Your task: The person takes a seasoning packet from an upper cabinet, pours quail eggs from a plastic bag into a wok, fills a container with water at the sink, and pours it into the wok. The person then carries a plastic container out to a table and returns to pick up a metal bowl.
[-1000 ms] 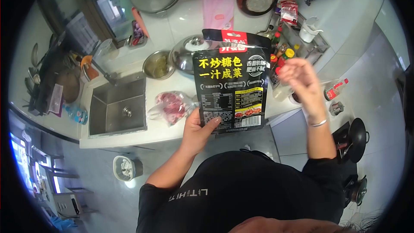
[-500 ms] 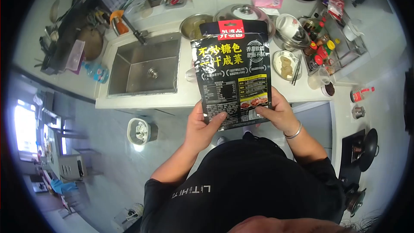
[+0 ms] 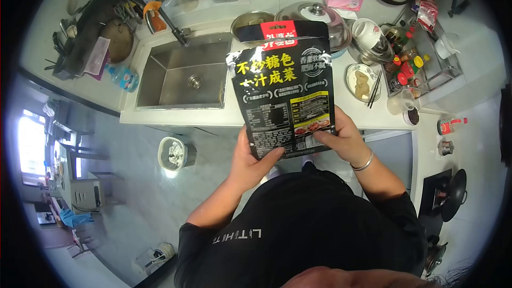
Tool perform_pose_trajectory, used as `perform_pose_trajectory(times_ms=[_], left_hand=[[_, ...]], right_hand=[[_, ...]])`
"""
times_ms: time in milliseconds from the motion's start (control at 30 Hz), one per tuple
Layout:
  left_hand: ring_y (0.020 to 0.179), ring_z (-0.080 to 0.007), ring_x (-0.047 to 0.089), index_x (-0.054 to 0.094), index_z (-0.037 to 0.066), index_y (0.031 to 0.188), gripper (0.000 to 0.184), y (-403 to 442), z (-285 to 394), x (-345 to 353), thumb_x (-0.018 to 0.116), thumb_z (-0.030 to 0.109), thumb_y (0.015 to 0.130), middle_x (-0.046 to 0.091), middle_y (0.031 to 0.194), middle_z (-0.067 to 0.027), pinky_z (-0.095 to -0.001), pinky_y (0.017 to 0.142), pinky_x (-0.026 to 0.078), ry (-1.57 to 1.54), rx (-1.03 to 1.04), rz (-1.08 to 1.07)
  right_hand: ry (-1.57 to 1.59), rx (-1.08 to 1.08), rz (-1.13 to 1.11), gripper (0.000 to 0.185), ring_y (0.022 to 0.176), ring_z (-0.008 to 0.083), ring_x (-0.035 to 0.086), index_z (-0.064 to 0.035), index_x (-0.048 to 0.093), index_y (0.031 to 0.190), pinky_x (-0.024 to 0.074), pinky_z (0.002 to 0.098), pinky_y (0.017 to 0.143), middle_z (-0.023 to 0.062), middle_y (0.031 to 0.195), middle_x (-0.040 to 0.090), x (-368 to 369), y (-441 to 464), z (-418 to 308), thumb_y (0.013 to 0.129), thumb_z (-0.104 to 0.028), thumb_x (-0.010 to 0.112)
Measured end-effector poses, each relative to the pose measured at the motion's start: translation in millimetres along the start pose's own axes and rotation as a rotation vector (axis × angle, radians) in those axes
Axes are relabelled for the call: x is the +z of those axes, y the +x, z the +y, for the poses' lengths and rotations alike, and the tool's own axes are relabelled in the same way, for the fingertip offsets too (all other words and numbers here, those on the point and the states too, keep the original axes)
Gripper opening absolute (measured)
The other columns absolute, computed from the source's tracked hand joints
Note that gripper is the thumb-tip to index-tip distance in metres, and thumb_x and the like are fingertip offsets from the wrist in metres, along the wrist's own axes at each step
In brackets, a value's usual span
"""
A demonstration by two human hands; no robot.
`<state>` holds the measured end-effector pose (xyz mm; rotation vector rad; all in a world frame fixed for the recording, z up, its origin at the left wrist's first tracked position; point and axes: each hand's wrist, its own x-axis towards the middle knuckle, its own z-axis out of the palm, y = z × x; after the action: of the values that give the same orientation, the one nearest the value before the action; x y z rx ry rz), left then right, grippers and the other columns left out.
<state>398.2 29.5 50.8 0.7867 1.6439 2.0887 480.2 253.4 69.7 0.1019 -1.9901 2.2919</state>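
Above the grip, the black pouch (image 3: 314, 86) bears yellow lettering (image 3: 273, 64) (white print (image 3: 265, 141) lower down) and a red label (image 3: 278, 34).

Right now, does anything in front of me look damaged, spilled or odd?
I see no spill. One thing looks odd: near the top of the black seasoning pouch, the red label has its lettering broken and mismatched along a crosswise line. I can't tell whether it's torn or folded.
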Motion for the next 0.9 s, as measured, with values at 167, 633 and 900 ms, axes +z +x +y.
perform_pose_trajectory(times_ms=[167, 633, 900], left_hand=[[0.111, -0.0136, 0.056, 0.04, 0.0, 0.134, 0.058, 5.1, -1.5, 3.7, 0.068, -0.004, 0.083, 0.057, 0.122, -0.0079, -0.0303, 0.095, 0.046, -0.139, -0.075, -0.004], [0.106, -0.0123, 0.059, 0.046, 0.001, 0.127, 0.048, 3.7, -1.3, 8.2, 0.067, -0.006, 0.084, 0.061, 0.117, -0.007, -0.029, 0.093, 0.047, -0.186, -0.065, 0.054], [0.106, -0.0129, 0.059, 0.049, 0.001, 0.123, 0.043, 2.6, -2.8, 6.0, 0.067, -0.006, 0.085, 0.062, 0.116, -0.0076, -0.0296, 0.094, 0.047, -0.235, -0.031, 0.068]], right_hand=[[-0.022, -0.024, -0.024, 0.05, 0.117, 0.0113, 0.052, 0.0003, 0.041, 0.136, 0.0402, 0.0304, 0.102, 0.0058, 0.127, 0.056, -4.2, -2.7, -1.3, 0.088, 0.007, 0.056], [0.001, -0.015, -0.027, 0.051, 0.115, 0.011, 0.053, 0.0001, 0.042, 0.137, 0.0409, 0.0298, 0.102, 0.0049, 0.126, 0.057, -3.0, -2.9, -1.1, 0.088, 0.008, 0.056], [-0.06, -0.071, -0.042, 0.047, 0.115, 0.0107, 0.053, -0.0001, 0.046, 0.133, 0.0416, 0.0301, 0.101, 0.0043, 0.125, 0.058, 1.2, -3.1, -0.7, 0.088, 0.007, 0.057]])
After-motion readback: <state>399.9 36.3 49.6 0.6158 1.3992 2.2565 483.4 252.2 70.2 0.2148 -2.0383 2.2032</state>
